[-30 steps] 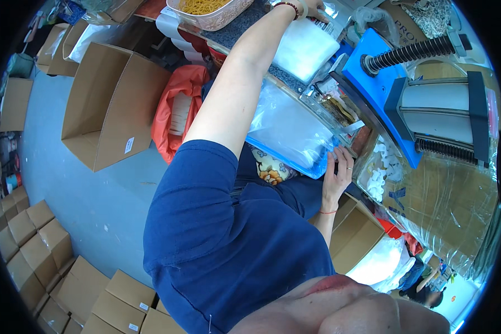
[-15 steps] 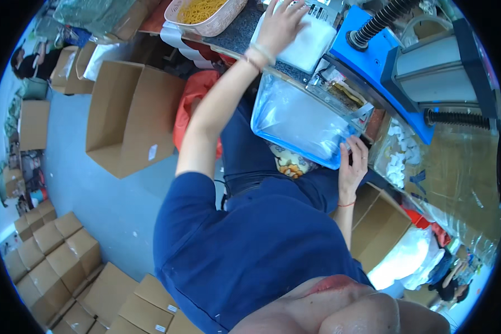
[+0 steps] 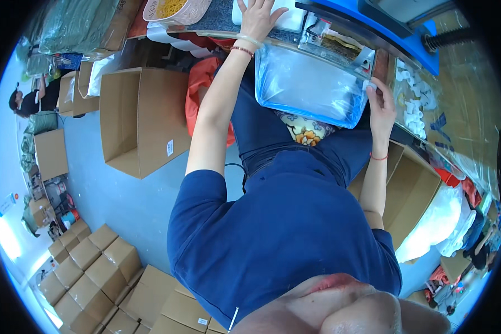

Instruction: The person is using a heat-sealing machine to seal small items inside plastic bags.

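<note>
While left hand (image 3: 257, 21) splays over smooth white stack (image 3: 290, 21) | right hand (image 3: 382, 104) curls beside crinkly film-lined blue tray (image 3: 316, 115) | its grip unclear

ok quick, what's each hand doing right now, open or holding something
Left hand: open, fingers spread, at the white stack.
Right hand: fingers partly bent beside the blue tray; cannot tell whether it grips anything.

- The left hand (image 3: 257, 22) has drawn back from beyond the white stack (image 3: 289, 20) and now spreads over its left side.
- The view has shifted: the blue press (image 3: 432, 62) is mostly cut off; a co-worker (image 3: 49, 97) shows at left.
</note>
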Demonstrator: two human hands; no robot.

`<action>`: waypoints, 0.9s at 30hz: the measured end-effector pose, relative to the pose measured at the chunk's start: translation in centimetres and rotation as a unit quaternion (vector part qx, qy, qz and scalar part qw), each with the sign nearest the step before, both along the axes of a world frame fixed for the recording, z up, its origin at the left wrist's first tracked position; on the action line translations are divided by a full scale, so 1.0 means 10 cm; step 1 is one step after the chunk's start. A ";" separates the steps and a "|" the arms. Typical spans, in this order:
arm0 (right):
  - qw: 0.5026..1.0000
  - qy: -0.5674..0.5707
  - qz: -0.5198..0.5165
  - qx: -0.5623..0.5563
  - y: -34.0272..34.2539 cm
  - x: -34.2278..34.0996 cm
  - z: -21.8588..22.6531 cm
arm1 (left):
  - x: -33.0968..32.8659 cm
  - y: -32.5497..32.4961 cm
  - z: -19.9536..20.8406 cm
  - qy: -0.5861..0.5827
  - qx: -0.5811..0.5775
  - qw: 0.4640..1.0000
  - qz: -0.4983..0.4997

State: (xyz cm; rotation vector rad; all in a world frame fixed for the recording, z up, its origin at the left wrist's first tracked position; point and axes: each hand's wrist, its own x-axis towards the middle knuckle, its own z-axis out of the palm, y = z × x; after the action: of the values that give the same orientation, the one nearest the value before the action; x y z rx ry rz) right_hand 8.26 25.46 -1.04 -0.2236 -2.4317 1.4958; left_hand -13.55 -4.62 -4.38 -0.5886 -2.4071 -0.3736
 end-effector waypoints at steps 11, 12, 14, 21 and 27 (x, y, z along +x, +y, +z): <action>0.997 -0.077 -0.009 0.023 0.00 0.20 -0.13 | 0.91 -0.27 -0.34 -0.025 0.016 0.993 -0.115; 0.999 -0.045 0.009 0.017 -0.01 0.18 -0.13 | 0.94 -0.29 -0.31 -0.047 0.007 0.994 -0.099; 0.992 -0.038 0.075 -0.090 -0.04 0.11 -0.08 | 0.89 -0.28 -0.17 -0.038 0.032 0.995 -0.088; 0.990 -0.061 0.109 -0.068 -0.43 0.34 0.33 | 1.48 0.05 0.40 -0.325 0.375 0.865 -0.079; 0.980 0.159 0.116 -0.010 -0.37 0.05 0.62 | 1.67 0.31 0.53 -0.514 0.382 0.757 -0.129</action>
State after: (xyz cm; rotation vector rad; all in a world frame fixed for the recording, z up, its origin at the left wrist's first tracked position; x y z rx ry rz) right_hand 8.73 21.71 5.15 0.2865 -2.2441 1.5125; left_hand 3.14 -1.52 0.97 -0.3327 -2.7076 -2.1501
